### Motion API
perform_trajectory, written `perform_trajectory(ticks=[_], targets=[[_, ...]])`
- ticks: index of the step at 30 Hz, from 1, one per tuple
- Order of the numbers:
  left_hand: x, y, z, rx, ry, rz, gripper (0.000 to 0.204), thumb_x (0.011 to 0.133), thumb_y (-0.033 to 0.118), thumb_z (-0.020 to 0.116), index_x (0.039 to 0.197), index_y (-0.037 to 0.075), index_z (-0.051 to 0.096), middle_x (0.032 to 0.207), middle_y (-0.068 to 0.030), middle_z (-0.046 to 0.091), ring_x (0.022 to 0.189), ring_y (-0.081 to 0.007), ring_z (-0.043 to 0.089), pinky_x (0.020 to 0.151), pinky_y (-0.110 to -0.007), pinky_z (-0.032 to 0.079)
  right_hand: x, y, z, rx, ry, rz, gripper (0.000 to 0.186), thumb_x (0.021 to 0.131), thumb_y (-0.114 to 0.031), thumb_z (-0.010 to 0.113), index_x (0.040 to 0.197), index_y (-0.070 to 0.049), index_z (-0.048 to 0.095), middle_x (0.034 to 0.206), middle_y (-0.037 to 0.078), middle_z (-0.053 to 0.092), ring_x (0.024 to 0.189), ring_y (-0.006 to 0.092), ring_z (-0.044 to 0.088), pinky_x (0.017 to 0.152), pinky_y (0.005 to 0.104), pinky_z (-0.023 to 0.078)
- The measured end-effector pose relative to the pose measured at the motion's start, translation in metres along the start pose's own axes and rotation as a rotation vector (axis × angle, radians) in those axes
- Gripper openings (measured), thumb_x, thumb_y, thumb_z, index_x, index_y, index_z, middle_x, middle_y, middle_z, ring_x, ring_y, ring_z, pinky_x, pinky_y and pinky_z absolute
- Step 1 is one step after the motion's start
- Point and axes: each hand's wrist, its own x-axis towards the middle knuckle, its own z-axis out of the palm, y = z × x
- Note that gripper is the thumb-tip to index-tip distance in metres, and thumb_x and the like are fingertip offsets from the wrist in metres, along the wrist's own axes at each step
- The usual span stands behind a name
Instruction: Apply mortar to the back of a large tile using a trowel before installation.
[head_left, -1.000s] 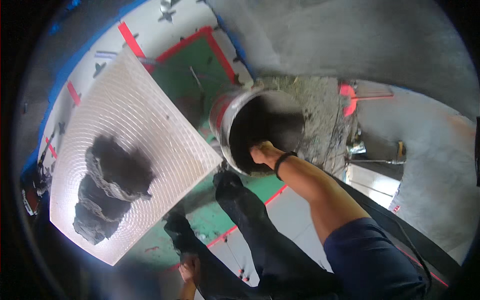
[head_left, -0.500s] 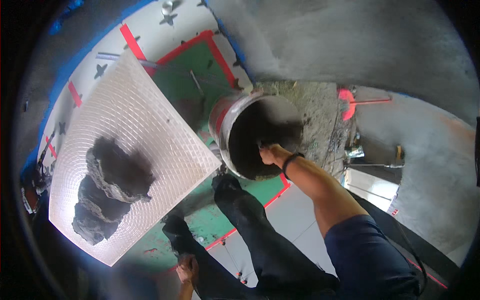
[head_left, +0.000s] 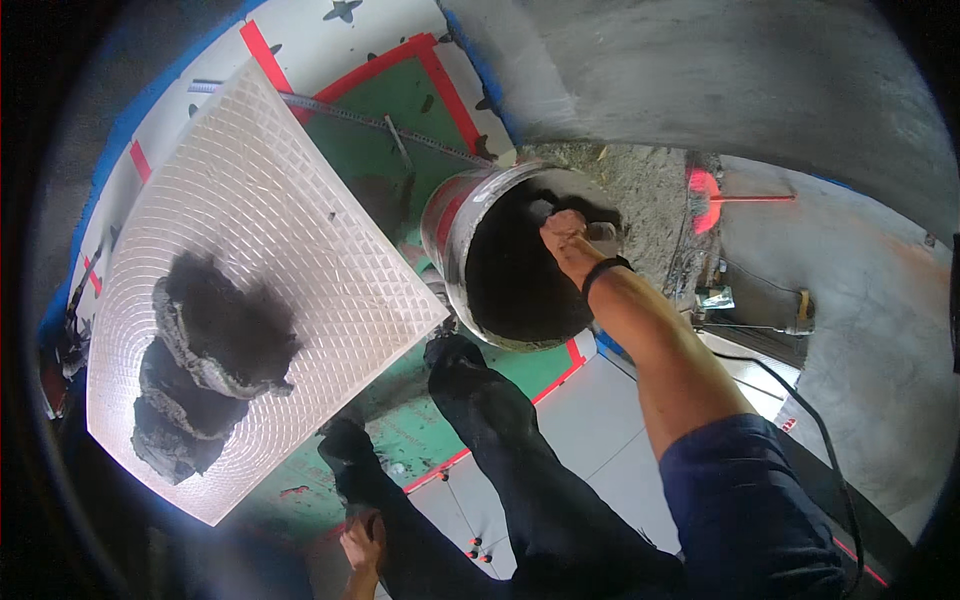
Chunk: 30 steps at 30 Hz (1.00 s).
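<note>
My right hand (head_left: 568, 238) is closed inside the upper part of a round bucket (head_left: 480, 310), around something I cannot make out, with grey pieces beside the fingers; dark material (head_left: 515, 275) fills the bucket's interior. My left hand (head_left: 362, 540) rests curled against my left leg (head_left: 345, 455); whether it holds anything is hidden. Left of the bucket, a large pale, grid-textured tile (head_left: 340, 300) carries thick lumps of grey mortar (head_left: 215, 340).
Under these lies a green floor patch (head_left: 360, 140) edged with red tape, crossed by a metal ruler (head_left: 330, 107), among white tiles (head_left: 600, 440) with spacers. A red-headed broom (head_left: 705, 200) lies right, beside grey rendered walls (head_left: 700, 70) and a black cable (head_left: 820, 430).
My right hand has moved up and to the right within the bucket, and grey pieces now show beside it. The whole view has shifted slightly; my left hand stays by my leg.
</note>
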Motion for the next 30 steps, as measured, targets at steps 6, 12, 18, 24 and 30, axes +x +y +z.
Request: perform_trajectory(ticks=[6,12,18,24,30], targets=[[-0.008,0.006,-0.029,0.013,0.026,-0.010,0.029,0.086,0.031,0.061,0.095,0.003,0.067,0.091,-0.0165,0.068,0.085,-0.0379,0.065,0.075,-0.045,0.050,-0.005,-0.036,0.018,-0.131,-0.129,-0.445,0.018,0.078,-0.011,0.059,0.086,-0.009,0.074,0.083,0.008,0.072,0.080,0.0261,0.070,0.070,0.0385,0.057],[0.028,0.019,0.000,0.018,0.027,0.129,0.011,0.078,0.013,0.062,0.087,0.006,0.065,0.083,-0.0135,0.067,0.074,-0.0331,0.065,0.066,-0.041,0.050,-0.002,0.014,0.127,0.005,-0.082,-0.497,0.011,0.072,-0.013,0.065,0.079,-0.009,0.072,0.081,0.012,0.070,0.082,0.0283,0.069,0.070,0.0412,0.055],[0.014,0.028,-0.033,-0.003,0.039,0.047,0.011,0.078,0.012,0.062,0.085,0.006,0.065,0.076,-0.0142,0.065,0.070,-0.0330,0.063,0.065,-0.042,0.050,-0.043,-0.072,0.073,0.506,0.026,-0.259,0.013,0.072,-0.016,0.063,0.080,-0.009,0.071,0.082,0.016,0.068,0.082,0.0355,0.066,0.071,0.0449,0.053],[0.017,0.042,-0.033,0.069,0.039,-0.033,0.012,0.078,0.013,0.061,0.086,0.005,0.066,0.079,-0.0142,0.066,0.072,-0.0335,0.064,0.066,-0.042,0.050,-0.046,-0.085,0.051,0.546,-0.348,-0.205,0.018,0.074,-0.013,0.060,0.088,-0.008,0.069,0.091,0.019,0.067,0.089,0.0374,0.065,0.077,0.0452,0.052],[0.026,0.027,-0.009,0.034,0.006,-0.001,0.016,0.078,0.018,0.063,0.089,0.008,0.067,0.083,-0.0126,0.067,0.076,-0.0327,0.065,0.068,-0.042,0.051,-0.034,-0.096,0.107,0.795,-0.078,-0.032,0.028,0.078,-0.018,0.062,0.103,-0.006,0.067,0.104,0.022,0.065,0.101,0.0391,0.062,0.083,0.0446,0.051]])
